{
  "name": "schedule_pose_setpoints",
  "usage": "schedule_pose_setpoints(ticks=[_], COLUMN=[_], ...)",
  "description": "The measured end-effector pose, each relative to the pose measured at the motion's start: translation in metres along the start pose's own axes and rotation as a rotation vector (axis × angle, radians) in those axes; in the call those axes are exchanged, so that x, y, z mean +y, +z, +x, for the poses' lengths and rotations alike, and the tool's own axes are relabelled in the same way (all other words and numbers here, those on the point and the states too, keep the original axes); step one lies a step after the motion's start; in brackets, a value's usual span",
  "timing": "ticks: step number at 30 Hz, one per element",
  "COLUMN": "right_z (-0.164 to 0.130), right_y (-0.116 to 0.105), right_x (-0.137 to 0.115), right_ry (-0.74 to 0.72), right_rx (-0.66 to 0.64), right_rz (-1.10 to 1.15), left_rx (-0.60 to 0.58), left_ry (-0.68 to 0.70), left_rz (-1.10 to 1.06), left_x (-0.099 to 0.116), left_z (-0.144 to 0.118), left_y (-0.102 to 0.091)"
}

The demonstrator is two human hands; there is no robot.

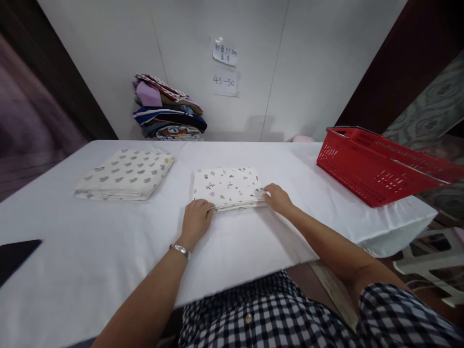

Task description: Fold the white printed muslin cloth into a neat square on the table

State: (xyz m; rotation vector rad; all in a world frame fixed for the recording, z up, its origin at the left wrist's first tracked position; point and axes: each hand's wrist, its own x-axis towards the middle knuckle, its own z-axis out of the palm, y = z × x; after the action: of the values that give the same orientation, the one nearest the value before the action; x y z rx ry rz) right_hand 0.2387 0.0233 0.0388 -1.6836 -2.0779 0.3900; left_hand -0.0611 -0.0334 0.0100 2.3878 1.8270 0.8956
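A folded white cloth (229, 186) with small plant-like prints lies flat on the table in front of me, its layered edge facing me. At its near left corner, my left hand (197, 220) has its fingers closed on the edge; a silver bracelet circles that wrist. My right hand (278, 198) pinches the near right corner, thumb and fingertips together on the fabric. Farther left lies another folded white cloth (126, 174), printed with grey rounded shapes and a yellow one, apart from both hands.
A red plastic basket (377, 169) with metal handles stands at the table's right end. Folded fabrics (168, 108) are piled by the back wall. Two paper notes (225, 81) hang there. A dark flat object (16, 256) sits at the left edge of the white-covered table (119, 251).
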Motion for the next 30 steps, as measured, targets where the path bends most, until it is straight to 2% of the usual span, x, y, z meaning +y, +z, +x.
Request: schedule_pose_setpoints(ticks=[2, 3, 6, 13, 18, 25, 30], right_z=[-0.002, -0.003, -0.001, 0.007, 0.010, 0.004, -0.006], right_y=[0.007, 0.011, 0.021, 0.023, 0.028, 0.036, 0.040], right_x=[-0.009, -0.012, -0.019, -0.020, -0.018, -0.010, -0.004], right_ry=[-0.275, -0.366, -0.477, -0.449, -0.383, -0.355, -0.407], right_rx=[0.017, -0.009, -0.070, -0.148, -0.158, -0.042, 0.041], right_rz=[-0.070, -0.067, -0.043, -0.034, 0.022, 0.246, 0.242], left_rx=[0.008, 0.014, 0.023, 0.002, 0.005, 0.014, 0.003], left_ry=[0.001, 0.002, -0.002, -0.017, -0.026, -0.030, 0.003], left_rz=[-0.007, -0.012, -0.013, -0.008, -0.008, -0.013, -0.017], left_x=[0.001, 0.001, 0.001, -0.001, 0.001, 0.008, 0.009], left_z=[-0.001, -0.001, -0.001, 0.000, 0.002, 0.005, 0.005], left_y=[-0.001, -0.001, -0.001, 0.000, 0.001, 0.000, 0.000])
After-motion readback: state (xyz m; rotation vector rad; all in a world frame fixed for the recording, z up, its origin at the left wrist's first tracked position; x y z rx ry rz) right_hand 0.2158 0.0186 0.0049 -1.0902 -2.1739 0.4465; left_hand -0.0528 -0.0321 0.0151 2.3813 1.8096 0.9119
